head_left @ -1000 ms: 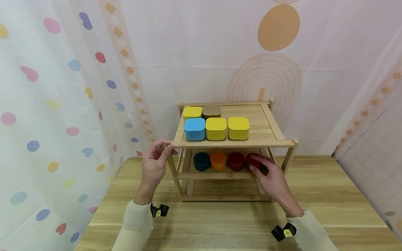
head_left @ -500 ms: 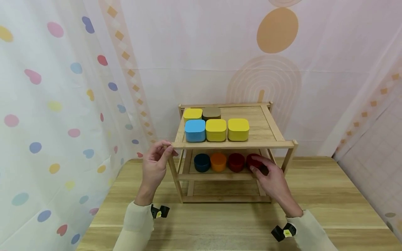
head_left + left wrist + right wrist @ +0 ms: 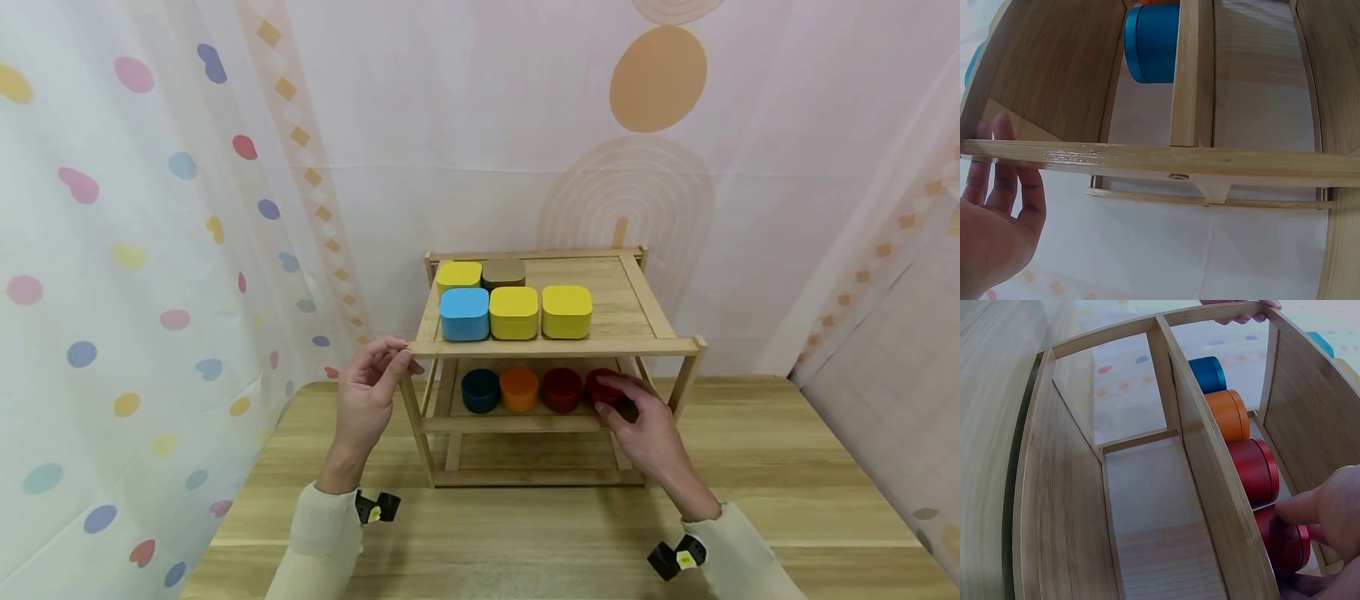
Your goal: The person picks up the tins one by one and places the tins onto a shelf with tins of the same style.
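Note:
My left hand [image 3: 366, 387] holds the front left corner of a three-tier wooden shelf [image 3: 555, 346], its fingers bent around the post in the left wrist view. My right hand [image 3: 647, 427] grips a round red tin [image 3: 1280, 544] at the right end of the middle tier, thumb and fingers on opposite sides. To its left in the same row stand another red tin [image 3: 562, 390], an orange tin [image 3: 519, 389] and a dark blue tin [image 3: 480, 391]. Part of the gripped tin is hidden behind the fingers in the head view.
On the top tier sit a blue square tin [image 3: 465, 314], a brown tin [image 3: 503, 272] and several yellow tins [image 3: 566, 312], toward the left and middle. The shelf stands on a wooden table [image 3: 525, 542], with a patterned curtain [image 3: 465, 108] behind and a polka-dot curtain [image 3: 150, 333] at the left.
The head view has tipped slightly, so the scene sits a little lower in it. Both hands keep their places on the shelf and the red tin.

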`<state>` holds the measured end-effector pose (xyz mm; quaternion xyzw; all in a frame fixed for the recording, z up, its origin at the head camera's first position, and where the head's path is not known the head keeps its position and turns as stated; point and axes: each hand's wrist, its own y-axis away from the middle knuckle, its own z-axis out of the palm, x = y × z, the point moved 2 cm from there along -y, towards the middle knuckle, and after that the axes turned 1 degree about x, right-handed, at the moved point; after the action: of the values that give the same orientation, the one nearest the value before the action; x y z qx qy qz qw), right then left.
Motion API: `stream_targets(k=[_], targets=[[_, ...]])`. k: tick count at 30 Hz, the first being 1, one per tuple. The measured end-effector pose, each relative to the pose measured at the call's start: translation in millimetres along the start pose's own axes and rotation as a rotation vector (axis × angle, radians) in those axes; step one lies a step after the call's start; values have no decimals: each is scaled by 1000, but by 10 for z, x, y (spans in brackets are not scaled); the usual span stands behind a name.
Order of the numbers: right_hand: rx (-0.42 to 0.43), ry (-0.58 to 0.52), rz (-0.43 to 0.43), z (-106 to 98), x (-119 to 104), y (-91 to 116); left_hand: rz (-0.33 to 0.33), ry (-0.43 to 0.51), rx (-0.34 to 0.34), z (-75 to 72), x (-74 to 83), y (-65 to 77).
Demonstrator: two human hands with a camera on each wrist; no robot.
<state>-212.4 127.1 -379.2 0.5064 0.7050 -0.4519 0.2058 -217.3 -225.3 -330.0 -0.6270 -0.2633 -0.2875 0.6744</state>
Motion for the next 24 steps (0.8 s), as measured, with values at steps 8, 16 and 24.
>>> stream_targets(k=[8,16,24], targets=[[-35,-8,12,-18,18,-13,0,-14,-26,-45,27,-28],[-41,16,3,-115,-32,42,-42,-104,-19,-69,74,-12],[-105,38,-81,-365,-163,304,3,-197,-31,-166,200,30]])
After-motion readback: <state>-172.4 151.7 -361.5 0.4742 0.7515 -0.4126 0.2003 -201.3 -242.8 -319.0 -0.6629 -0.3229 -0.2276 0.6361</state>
